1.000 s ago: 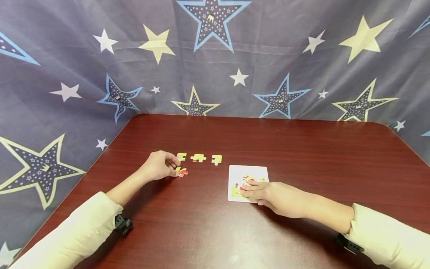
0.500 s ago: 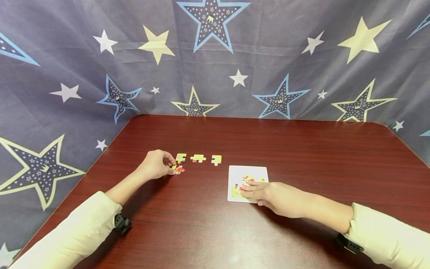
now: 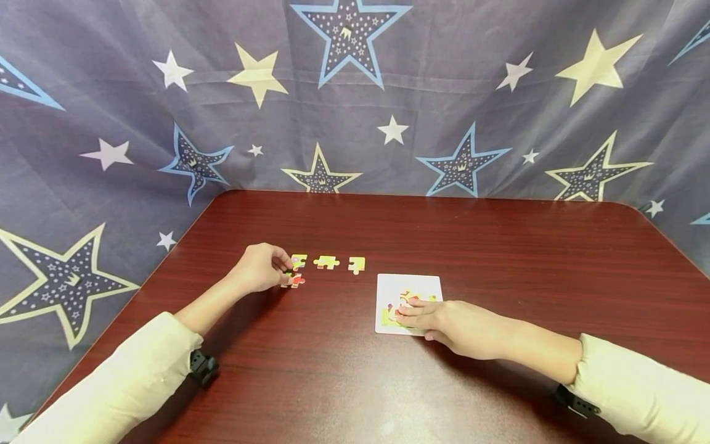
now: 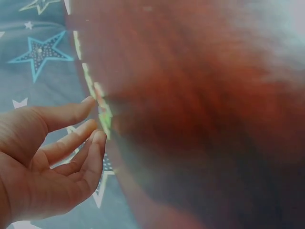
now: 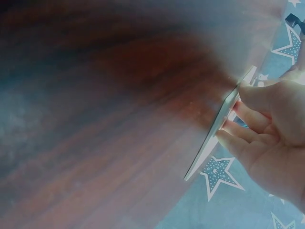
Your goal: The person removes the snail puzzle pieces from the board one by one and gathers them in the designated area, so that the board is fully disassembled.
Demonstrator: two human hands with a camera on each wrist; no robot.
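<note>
My left hand (image 3: pixel 259 268) reaches the left side of the table, thumb and fingers curled at the left edge of a red, white and green puzzle piece (image 3: pixel 297 280). That piece lies on the table, partly hidden by the fingers; the left wrist view shows its green part (image 4: pixel 105 121) at the fingertips. Just behind it lies a yellow-green piece (image 3: pixel 300 259). My right hand (image 3: pixel 466 327) rests with extended fingers on a square white puzzle board (image 3: pixel 409 281), covering part of the coloured picture (image 3: pixel 391 314) on it. Seen edge-on, the board (image 5: pixel 205 148) lies under those fingertips.
Two more yellow-green puzzle pieces lie in the back row, a middle one (image 3: pixel 326 262) and a right one (image 3: pixel 357 264). The dark red table (image 3: pixel 333 370) ends at a grey curtain (image 3: pixel 355 105) printed with stars.
My left hand has shifted slightly left with the red puzzle piece, which now sits closer beneath the yellow-green one. My right hand has stayed on the board.
</note>
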